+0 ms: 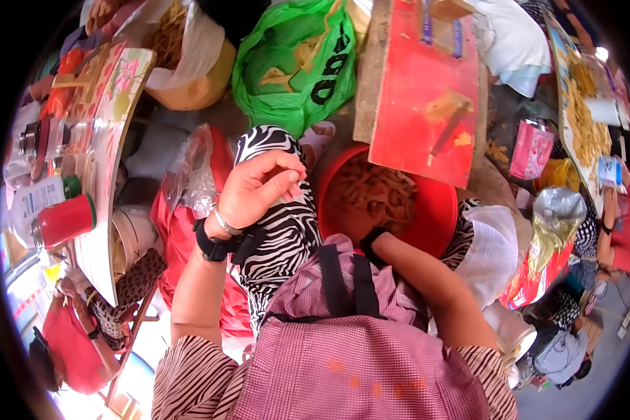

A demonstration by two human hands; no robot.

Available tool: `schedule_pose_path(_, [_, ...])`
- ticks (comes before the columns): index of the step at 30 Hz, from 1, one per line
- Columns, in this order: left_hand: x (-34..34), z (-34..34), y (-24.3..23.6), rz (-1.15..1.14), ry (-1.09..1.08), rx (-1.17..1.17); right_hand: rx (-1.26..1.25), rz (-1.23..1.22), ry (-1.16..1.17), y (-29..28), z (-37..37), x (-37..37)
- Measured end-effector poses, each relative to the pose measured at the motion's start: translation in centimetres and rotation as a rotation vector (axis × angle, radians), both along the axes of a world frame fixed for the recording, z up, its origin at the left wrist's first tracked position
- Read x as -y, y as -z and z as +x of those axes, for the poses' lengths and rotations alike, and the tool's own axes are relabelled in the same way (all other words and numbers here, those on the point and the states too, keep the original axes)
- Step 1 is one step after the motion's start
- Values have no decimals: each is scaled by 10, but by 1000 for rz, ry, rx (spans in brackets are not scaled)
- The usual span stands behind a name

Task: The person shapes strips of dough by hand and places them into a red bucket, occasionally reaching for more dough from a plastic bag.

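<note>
My left hand (262, 187) is raised over my zebra-striped trouser leg (276, 238), fingers loosely curled in and the thumb close to them; nothing shows in it. A bracelet and a black watch are on that wrist. My right hand (348, 222) reaches down into a red bucket (434, 220) between my knees. Its fingers blur into the shade by the wall, so their shape is unclear. Short brown strips (381, 192) of some food lie in the bucket. Just beyond it is a red board (416, 105) with a knife-like tool (449, 129) and yellowish scraps on it.
A green plastic bag (294, 70) with pale pieces stands ahead, beside a lined tub (196, 77) of brown strips. On the left are a tilted tabletop (112, 154) and a red jar (66, 220). Several people sit around. A pink packet (532, 148) is at right.
</note>
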State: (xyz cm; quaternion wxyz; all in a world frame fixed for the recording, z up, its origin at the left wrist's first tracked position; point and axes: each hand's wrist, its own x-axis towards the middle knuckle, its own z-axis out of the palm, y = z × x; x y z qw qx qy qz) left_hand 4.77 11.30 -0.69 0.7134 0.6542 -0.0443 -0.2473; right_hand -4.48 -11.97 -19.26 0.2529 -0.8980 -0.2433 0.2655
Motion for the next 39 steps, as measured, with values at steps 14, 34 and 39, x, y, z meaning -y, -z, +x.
schedule_pose_path(14, [-14, 8, 1, -253, -93, -125, 362, -391, 415, 76, 14, 108])
schedule_pose_path(34, [-79, -103, 262, 795, -27, 242, -665, 44, 526, -9, 25, 88])
schedule_pose_path(39, [-71, -68, 232, 1226, 167, 121, -703, 196, 398, 15, 17, 111])
